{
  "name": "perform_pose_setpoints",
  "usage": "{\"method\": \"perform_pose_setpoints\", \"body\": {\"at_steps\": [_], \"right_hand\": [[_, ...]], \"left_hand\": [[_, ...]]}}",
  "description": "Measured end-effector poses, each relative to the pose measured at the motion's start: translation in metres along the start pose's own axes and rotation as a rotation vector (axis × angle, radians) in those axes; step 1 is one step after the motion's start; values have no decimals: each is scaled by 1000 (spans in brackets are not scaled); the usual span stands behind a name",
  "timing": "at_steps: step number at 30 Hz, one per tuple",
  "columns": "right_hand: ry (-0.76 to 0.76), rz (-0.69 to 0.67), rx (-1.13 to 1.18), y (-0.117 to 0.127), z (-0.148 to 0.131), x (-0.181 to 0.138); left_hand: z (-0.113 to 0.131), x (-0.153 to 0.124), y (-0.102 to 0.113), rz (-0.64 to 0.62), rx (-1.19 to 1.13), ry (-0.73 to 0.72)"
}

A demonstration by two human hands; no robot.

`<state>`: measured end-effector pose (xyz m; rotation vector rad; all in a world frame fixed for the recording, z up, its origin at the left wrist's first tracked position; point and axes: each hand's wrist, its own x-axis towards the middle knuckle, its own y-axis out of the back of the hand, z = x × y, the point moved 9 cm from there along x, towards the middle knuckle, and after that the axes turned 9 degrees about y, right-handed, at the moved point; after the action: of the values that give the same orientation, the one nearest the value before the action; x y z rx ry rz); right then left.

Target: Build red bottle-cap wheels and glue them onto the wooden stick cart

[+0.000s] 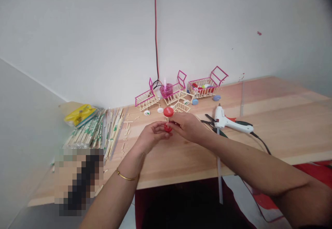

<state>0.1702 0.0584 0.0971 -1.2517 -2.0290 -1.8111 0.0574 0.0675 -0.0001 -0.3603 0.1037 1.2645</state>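
Two red bottle caps, an upper one (168, 112) and a lower one (167, 128), are joined by a short wooden stick and held upright above the table. My left hand (151, 136) has its fingers curled against the lower cap. From the other side, my right hand (188, 127) pinches near the stick and the lower cap; its fingers partly hide the stick. Just behind the caps lies a small bare stick frame (182, 106). Farther back are small stick carts with pink edges: a left one (146, 99), a middle one beside a pink cup (166, 90), and a right one (203, 89) filled with coloured caps.
A white glue gun (230, 120) lies on the right over dark-handled pliers, its glue stick (220, 173) overhanging the table's front edge. Bundled chopsticks (86, 132), a yellow packet (80, 115) and cut stick pieces (127, 132) are at left. Blue caps (217, 98) stand by the carts.
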Motion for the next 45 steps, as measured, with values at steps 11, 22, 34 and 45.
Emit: {"method": "perform_pose_setpoints", "body": {"at_steps": [11,22,34,45], "right_hand": [[-21,-4,28,-1,2,-1],[-15,42,48,2,2,-1],[-38,8,69,-3,3,-1],[-32,0,90,-6,2,-1]], "left_hand": [[0,-1,-1,-24,-67,6],[-1,-1,-2,-28,-76,24],[-2,-1,-1,-24,-107,17],[-3,-1,-1,-20,-94,31]]}}
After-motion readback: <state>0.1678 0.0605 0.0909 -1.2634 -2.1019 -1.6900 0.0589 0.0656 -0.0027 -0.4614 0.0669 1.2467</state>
